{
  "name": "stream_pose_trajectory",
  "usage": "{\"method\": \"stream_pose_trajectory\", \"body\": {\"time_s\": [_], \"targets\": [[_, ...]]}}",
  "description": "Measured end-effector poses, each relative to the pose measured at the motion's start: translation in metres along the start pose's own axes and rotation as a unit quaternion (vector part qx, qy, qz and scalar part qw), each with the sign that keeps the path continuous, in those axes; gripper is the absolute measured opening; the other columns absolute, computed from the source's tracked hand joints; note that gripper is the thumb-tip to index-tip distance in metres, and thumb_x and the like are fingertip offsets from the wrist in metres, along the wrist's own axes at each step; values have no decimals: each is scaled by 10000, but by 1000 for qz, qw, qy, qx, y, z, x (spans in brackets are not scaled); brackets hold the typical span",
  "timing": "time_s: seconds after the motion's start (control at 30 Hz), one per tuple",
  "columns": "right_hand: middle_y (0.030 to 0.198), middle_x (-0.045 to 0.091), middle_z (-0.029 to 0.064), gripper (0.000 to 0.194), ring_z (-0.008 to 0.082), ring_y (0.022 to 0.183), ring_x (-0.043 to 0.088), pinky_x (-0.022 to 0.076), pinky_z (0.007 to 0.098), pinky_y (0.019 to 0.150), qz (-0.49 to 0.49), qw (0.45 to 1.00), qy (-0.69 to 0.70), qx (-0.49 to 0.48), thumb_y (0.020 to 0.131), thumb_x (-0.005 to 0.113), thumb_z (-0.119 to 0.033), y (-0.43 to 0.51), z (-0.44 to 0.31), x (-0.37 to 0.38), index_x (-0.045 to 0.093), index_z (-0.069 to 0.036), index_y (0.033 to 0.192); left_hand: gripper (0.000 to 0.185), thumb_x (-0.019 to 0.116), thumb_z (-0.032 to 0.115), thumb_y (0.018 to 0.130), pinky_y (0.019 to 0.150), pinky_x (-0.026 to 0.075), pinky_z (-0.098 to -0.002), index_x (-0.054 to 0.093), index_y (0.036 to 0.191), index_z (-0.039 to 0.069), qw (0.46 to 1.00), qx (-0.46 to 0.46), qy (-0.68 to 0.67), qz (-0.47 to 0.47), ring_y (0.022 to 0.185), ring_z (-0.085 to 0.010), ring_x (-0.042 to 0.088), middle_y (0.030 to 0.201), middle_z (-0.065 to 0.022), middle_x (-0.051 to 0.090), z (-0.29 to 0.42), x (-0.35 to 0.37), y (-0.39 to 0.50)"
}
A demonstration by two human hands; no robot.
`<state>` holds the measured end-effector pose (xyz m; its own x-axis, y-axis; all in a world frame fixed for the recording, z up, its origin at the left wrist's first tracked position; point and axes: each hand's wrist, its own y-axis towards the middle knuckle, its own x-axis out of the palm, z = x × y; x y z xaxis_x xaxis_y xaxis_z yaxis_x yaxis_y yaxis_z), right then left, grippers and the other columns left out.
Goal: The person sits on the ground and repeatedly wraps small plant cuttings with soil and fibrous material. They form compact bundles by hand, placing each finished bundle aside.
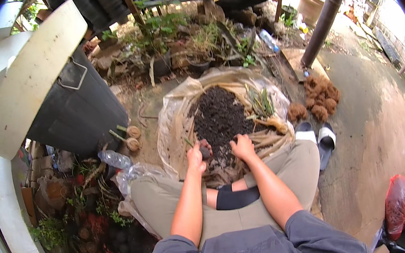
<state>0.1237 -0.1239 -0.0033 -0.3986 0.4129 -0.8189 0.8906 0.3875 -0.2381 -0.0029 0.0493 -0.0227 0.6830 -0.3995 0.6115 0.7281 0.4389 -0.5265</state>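
Note:
My left hand (194,159) grips a dark ball of soil (205,153), and a short green stem (189,142) sticks up beside the fingers. Across from it, my right hand (243,146) is at the near edge of a heap of dark soil (219,109), fingers bent and pointing down; whether anything is in them is hidden. The heap lies on a spread, crumpled plastic sheet (173,111) before my crossed legs. Cut green plant pieces (262,102) rest on the sheet's right side.
Brown fibre balls (319,97) and a pair of sandals (326,141) lie to the right. Two wrapped balls with stems (133,143) sit on the left, near a large black bin (77,104) and a plastic bottle (114,159). A dark pole (327,14) stands at the back right.

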Motion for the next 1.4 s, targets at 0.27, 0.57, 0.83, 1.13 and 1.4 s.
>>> {"method": "stream_pose_trajectory", "body": {"time_s": [0.27,0.57,0.83,1.13,1.4], "targets": [[1284,619,282,465,433,1205,615,504,484,1051,-57,996,-64,-28,839,708,-159,-2,4,20,641,9,1267,414,618,497,1011,962,584,-489,659,1039,86,989,-19,-141,-48,977,-285,695,1003,-103,703,37,31,-22],[1495,518,176,587,382,1309,520,461,449,1107,35,956,-75,-282,825,709,-77,-7,-3,44,580,-20,1395,248,682,323,999,526,538,-288,623,999,83,982,27,-184,13,778,-221,694,938,-87,688,60,25,-25],[1444,597,97,461,351,1294,545,493,475,1075,-42,960,-112,-254,881,617,-82,-7,2,69,637,-48,1340,195,627,269,1038,614,525,-320,611,1028,75,988,56,-141,33,833,-217,667,932,-76,649,54,26,-23],[1155,655,191,270,409,1046,641,558,502,881,70,970,-151,-177,858,624,-72,-12,5,58,724,-33,1105,321,667,324,1017,828,639,-377,615,1139,32,966,103,-234,-43,1009,-251,717,1074,-134,696,69,25,-30],[962,689,241,150,435,909,681,548,511,833,47,961,-107,-250,828,630,-21,-5,12,63,742,24,917,312,702,333,981,779,627,-347,635,1079,44,958,145,-245,-33,921,-231,701,988,-109,685,86,21,-41]]}}
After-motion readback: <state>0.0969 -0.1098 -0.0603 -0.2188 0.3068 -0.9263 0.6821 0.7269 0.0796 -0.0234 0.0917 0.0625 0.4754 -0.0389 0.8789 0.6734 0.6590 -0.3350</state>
